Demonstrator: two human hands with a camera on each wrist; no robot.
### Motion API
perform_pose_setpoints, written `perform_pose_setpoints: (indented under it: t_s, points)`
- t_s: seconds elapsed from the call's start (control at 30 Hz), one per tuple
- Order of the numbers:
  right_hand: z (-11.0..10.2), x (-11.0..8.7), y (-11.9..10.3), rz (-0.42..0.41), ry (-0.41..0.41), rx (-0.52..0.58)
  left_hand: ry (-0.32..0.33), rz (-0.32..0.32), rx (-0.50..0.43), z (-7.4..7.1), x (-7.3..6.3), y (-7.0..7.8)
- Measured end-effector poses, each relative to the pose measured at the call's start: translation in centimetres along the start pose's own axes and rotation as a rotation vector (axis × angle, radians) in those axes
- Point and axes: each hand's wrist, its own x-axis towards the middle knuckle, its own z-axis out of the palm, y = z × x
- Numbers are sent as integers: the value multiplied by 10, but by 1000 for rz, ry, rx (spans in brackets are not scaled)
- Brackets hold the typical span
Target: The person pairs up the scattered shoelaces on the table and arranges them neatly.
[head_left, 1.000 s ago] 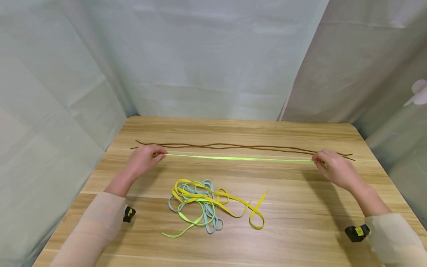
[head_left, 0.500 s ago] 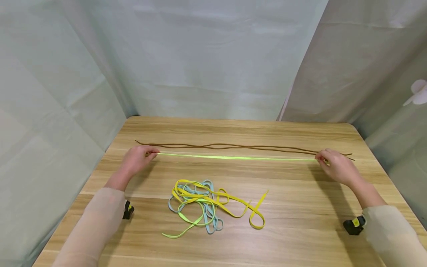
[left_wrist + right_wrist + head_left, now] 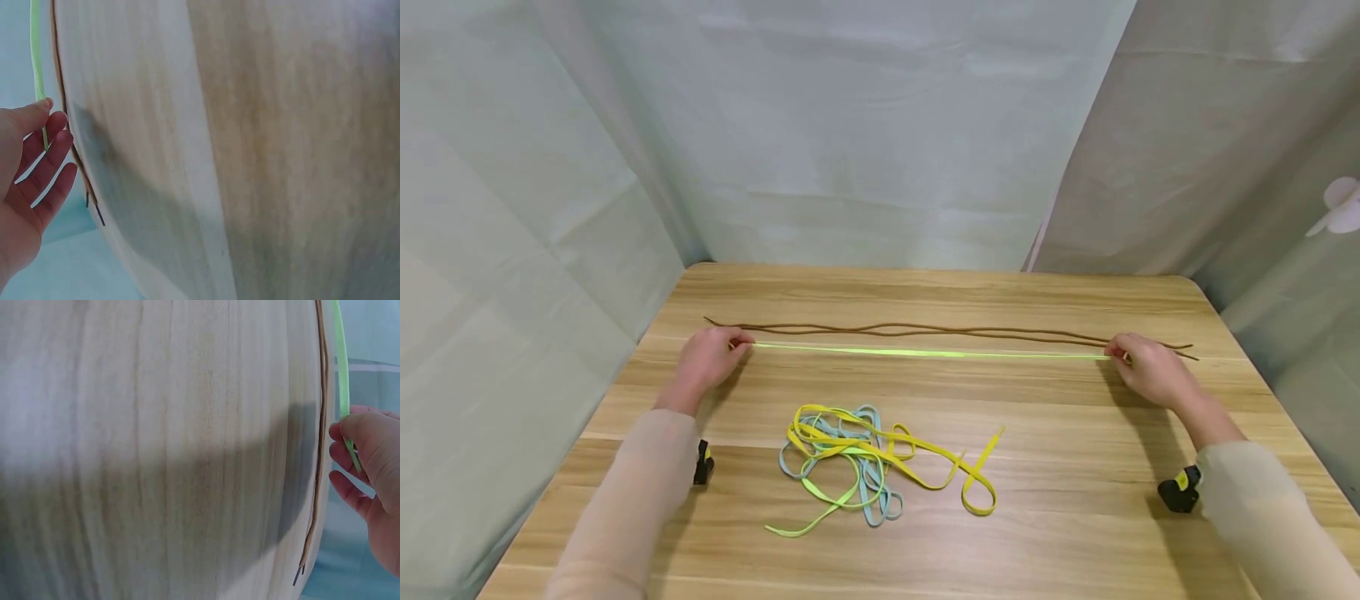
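Note:
A lime-green flat shoelace (image 3: 917, 353) is stretched straight between my two hands, just in front of a pair of brown shoelaces. My left hand (image 3: 709, 360) pinches one end between thumb and forefinger; in the left wrist view the lace tip (image 3: 44, 139) pokes out below the thumb. At the other end my right hand (image 3: 1152, 372) pinches the lace likewise, and its short tail (image 3: 355, 459) shows beneath the fingers in the right wrist view. Two thin brown shoelaces (image 3: 895, 325) lie side by side along the far part of the table, partly covered by my hands.
Nearer on the wood-grain table (image 3: 1045, 533) is a tangle of yellow (image 3: 925, 444), light blue (image 3: 870, 483) and lime-green laces (image 3: 827, 504). The yellow one trails to the right in a loop. A pale curtain (image 3: 865, 150) hangs behind and at the sides.
My hands first spread a little farther apart, pulling the lime-green shoelace longer between them, with the left hand shifting left. Over the last half second the forearms shift slightly inward. The tangle stays put.

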Motion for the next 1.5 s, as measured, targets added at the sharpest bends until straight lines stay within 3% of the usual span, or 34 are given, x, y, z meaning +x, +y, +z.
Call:
perform_pose_setpoints:
  t_s: [0.67,0.97,1.5]
  points:
    - [10,5,7,146,-99,-13,12,-39,44,7,11,3]
    - [11,4,6,149,-100,-13,55,-46,46,10,12,1]
    - [13,2,6,177,-104,-15,67,-47,43,14,10,0]
